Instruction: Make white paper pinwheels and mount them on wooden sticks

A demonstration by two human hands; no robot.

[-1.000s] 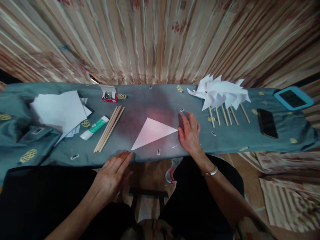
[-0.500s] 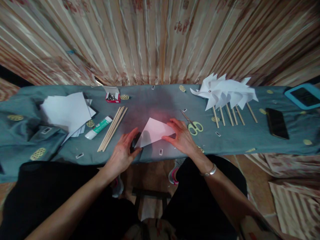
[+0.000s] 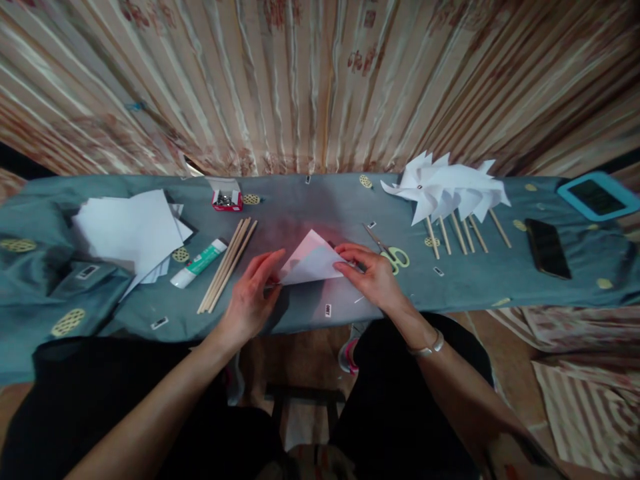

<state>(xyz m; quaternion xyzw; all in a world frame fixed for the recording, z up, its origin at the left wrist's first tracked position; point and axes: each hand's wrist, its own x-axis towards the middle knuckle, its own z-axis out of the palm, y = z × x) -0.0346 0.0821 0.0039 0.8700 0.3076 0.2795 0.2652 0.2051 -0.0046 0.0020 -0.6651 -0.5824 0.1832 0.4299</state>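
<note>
While 2 hands (image 3: 253,293) (image 3: 374,273) hold 1 ppr (image 3: 313,261), 1 pr scissors (image 3: 385,250) lies nearby.

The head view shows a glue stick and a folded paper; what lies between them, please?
In the head view, wooden sticks, then the left hand, lie between the glue stick and folded paper.

A dark phone (image 3: 549,249) lies there on the grey-blue cloth (image 3: 473,287); behind the phone, rightward, sits a blue-framed screen (image 3: 597,196), and farther back hangs pleated curtain (image 3: 310,87).
</note>
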